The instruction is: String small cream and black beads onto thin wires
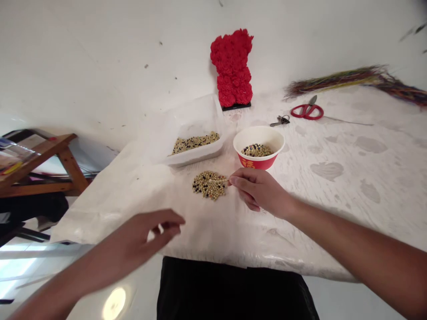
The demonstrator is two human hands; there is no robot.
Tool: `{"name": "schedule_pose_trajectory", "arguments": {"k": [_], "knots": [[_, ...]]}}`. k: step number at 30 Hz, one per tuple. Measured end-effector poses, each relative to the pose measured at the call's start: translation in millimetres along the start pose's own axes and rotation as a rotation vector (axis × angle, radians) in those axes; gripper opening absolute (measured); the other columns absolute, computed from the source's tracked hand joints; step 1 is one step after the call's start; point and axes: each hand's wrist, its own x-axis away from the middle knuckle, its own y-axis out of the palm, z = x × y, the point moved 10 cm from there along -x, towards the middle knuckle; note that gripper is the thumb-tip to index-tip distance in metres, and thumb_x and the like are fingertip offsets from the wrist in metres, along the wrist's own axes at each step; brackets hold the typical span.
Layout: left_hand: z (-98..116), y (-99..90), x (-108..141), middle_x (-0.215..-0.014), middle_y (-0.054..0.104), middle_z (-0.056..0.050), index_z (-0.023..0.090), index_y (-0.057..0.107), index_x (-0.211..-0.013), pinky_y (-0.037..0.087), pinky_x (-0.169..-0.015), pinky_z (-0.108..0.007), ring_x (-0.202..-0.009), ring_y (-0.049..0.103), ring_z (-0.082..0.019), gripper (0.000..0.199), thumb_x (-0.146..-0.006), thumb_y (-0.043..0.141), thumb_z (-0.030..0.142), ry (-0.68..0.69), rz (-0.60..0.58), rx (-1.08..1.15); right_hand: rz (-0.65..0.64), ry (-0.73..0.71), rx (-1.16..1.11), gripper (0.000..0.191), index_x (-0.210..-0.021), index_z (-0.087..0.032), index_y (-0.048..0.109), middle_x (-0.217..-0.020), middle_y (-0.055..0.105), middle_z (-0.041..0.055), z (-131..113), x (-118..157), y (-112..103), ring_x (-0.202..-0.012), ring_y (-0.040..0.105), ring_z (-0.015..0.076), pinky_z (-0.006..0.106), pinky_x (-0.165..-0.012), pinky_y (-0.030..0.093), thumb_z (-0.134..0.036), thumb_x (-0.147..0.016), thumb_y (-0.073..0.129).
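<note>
We see round, mostly tan beads (210,186) heaped on the wrinkled tablecloth (207,235) before a translucent tub (196,156) and a flared bowl (263,163), probably for easy reach. Our right hand (258,189) presses thumb and forefinger together at the heap's edge, anything pinched being indiscernible; our left hand (147,229) curls, too blurred to tell whether its tips meet.

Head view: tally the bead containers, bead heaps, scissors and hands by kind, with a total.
Containers: 2 (tray, bowl)
Bead heaps: 3 (tray beads, bowl beads, loose pile)
Scissors: 1
Hands: 2 (left hand, right hand)
Total: 8
</note>
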Motion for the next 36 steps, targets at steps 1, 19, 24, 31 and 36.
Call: {"name": "schedule_pose_trajectory", "arguments": {"k": [1, 19, 24, 31, 36], "knots": [[0, -5.9, -20, -0.105, 0.073, 0.001, 0.036, 0.070, -0.107, 0.052, -0.073, -0.031, -0.087, 0.067, -0.021, 0.031, -0.091, 0.054, 0.056, -0.008, -0.017, -0.032, 0.000, 0.000, -0.006, 0.023, -0.094, -0.017, 0.062, -0.048, 0.040, -0.0112, 0, 0, 0, -0.034, 0.034, 0.0047, 0.018, -0.035, 0.027, -0.039, -0.095, 0.056], [2, -4.0, -88, -0.093, 0.067, 0.001, 0.025, 0.066, -0.094, 0.046, -0.072, -0.030, -0.078, 0.059, -0.016, 0.018, -0.087, 0.064, 0.041, 0.099, 0.220, 0.054, -0.004, 0.076, 0.022, 0.025, -0.091, -0.016, 0.064, -0.048, 0.039, -0.0108, 14, -1, -4, -0.034, 0.031, 0.0035, 0.016, -0.033, 0.026, -0.040, -0.095, 0.060], [9, -3.8, -87, -0.092, 0.065, 0.002, 0.025, 0.071, -0.087, 0.045, -0.073, -0.029, -0.076, 0.059, -0.013, 0.014, -0.089, 0.063, 0.036, 0.179, 0.227, 0.112, 0.010, 0.074, 0.021, 0.026, -0.090, -0.017, 0.066, -0.047, 0.039, -0.0107, 15, -2, -6, -0.033, 0.031, 0.0031, 0.016, -0.032, 0.025, -0.043, -0.092, 0.064], [24, -4.8, -88, -0.094, 0.066, 0.000, 0.022, 0.071, -0.091, 0.043, -0.073, -0.029, -0.076, 0.060, -0.014, 0.017, -0.094, 0.055, 0.026, 0.352, 0.216, -0.070, 0.009, 0.073, 0.025, 0.025, -0.089, -0.017, 0.067, -0.047, 0.039, -0.0104, 15, -1, -6, -0.033, 0.032, 0.0030, 0.016, -0.031, 0.025, -0.042, -0.093, 0.064], [31, -5.3, -87, -0.094, 0.065, -0.003, 0.020, 0.070, -0.096, 0.043, -0.071, -0.031, -0.078, 0.059, -0.016, 0.021, -0.096, 0.050, 0.023, 0.395, 0.195, -0.150, 0.015, 0.075, 0.031, 0.025, -0.088, -0.017, 0.067, -0.047, 0.039, -0.0104, 15, -1, -7, -0.033, 0.032, 0.0031, 0.016, -0.031, 0.026, -0.042, -0.093, 0.064]]}}
